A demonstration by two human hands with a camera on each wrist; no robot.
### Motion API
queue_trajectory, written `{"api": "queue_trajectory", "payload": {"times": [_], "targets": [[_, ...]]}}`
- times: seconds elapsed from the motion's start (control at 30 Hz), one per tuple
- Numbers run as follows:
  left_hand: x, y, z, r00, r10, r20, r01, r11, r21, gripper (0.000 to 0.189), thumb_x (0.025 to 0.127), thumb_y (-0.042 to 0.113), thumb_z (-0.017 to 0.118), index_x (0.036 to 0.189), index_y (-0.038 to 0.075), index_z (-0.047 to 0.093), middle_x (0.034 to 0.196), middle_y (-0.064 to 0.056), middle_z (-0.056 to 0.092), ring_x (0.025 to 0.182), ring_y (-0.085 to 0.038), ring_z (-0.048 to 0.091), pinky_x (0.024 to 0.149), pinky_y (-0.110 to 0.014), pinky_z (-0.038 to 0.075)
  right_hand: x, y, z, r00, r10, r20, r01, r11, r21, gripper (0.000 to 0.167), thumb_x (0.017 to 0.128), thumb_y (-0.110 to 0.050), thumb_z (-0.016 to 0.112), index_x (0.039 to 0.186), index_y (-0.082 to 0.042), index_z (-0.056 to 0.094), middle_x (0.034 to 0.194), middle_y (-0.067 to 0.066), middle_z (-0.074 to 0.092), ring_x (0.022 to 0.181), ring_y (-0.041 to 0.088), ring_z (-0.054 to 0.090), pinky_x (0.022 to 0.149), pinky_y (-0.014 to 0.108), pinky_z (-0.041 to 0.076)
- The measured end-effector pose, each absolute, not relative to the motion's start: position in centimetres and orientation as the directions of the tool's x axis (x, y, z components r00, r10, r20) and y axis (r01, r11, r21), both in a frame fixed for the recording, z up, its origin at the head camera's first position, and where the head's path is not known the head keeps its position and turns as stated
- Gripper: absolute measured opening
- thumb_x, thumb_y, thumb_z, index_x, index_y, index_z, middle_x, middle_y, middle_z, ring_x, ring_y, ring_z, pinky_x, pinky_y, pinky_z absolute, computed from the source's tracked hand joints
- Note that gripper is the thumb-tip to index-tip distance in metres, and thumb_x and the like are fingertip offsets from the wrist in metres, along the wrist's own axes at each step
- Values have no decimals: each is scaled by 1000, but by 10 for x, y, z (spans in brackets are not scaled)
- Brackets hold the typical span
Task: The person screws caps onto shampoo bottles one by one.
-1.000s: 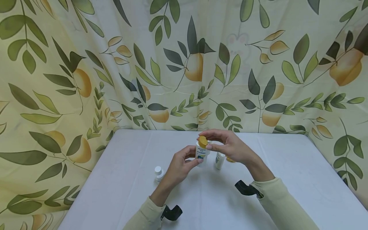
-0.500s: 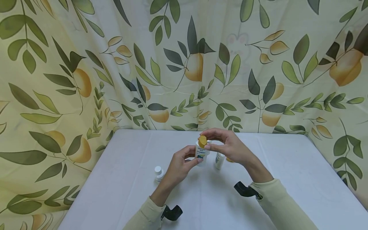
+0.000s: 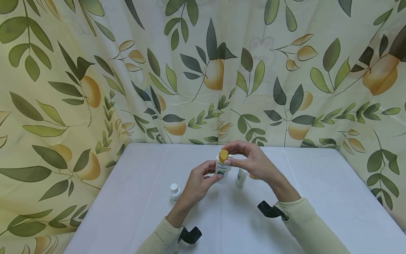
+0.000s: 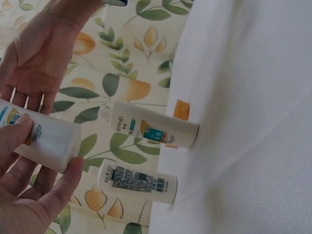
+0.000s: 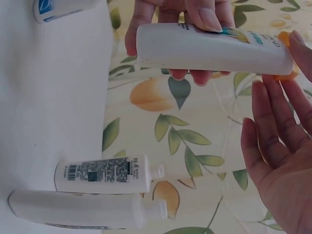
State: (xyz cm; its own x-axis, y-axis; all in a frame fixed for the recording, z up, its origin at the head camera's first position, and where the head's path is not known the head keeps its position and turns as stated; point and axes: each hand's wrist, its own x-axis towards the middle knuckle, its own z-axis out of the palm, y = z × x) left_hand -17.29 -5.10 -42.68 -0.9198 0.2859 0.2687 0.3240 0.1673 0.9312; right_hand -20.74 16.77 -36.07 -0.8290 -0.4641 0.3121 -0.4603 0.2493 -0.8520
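My left hand (image 3: 199, 181) grips an upright white bottle (image 3: 221, 167) round its body, above the table. An orange-yellow cap (image 3: 223, 156) sits at the bottle's top, with my right hand (image 3: 255, 164) pinching it between thumb and fingers. In the right wrist view the held bottle (image 5: 214, 51) shows a printed label, partly behind the left thumb. The right palm (image 5: 287, 165) faces the camera there, and fingers cover much of the cap. Whether the cap is seated fully cannot be told.
On the white table (image 3: 152, 165) two capless white bottles (image 4: 156, 124) (image 4: 139, 183) stand beyond the hands. An orange cap (image 4: 182, 109) lies by one of them. A smaller bottle with a white cap (image 3: 174, 188) stands left. A patterned curtain (image 3: 196, 106) hangs behind.
My right hand has shifted slightly to the left at the cap, and its fingers sit a little higher. The left hand and the bottle have stayed almost still.
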Motion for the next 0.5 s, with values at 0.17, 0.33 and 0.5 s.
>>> {"api": "queue_trajectory", "payload": {"times": [0.17, 0.33, 0.5], "targets": [[-172, -51, -426, -915, 288, 282, 336, 161, 928, 40, 93, 14, 75, 132, 13, 64, 128, -3, 67, 115, -21, 66, 93, -28, 58, -207, 167, -361, -836, -451, 313, -455, 251, -854, 36, 87, -13, 81, 120, -11, 68, 119, 3, 69, 112, 25, 64, 104, 53, 45], [-172, -51, -427, -917, 285, 278, 331, 158, 930, 41, 93, 14, 75, 132, 14, 64, 127, -2, 67, 115, -20, 66, 93, -27, 58, -207, 166, -361, -841, -442, 312, -448, 247, -859, 36, 86, -12, 82, 119, -10, 68, 119, 4, 68, 110, 25, 65, 102, 50, 46], [-172, -51, -427, -918, 283, 277, 328, 154, 932, 41, 93, 13, 75, 133, 15, 64, 127, -1, 67, 115, -19, 66, 94, -27, 57, -206, 166, -361, -844, -435, 315, -447, 244, -860, 35, 85, -12, 83, 117, -10, 69, 117, 4, 68, 108, 24, 65, 103, 50, 46]]}}
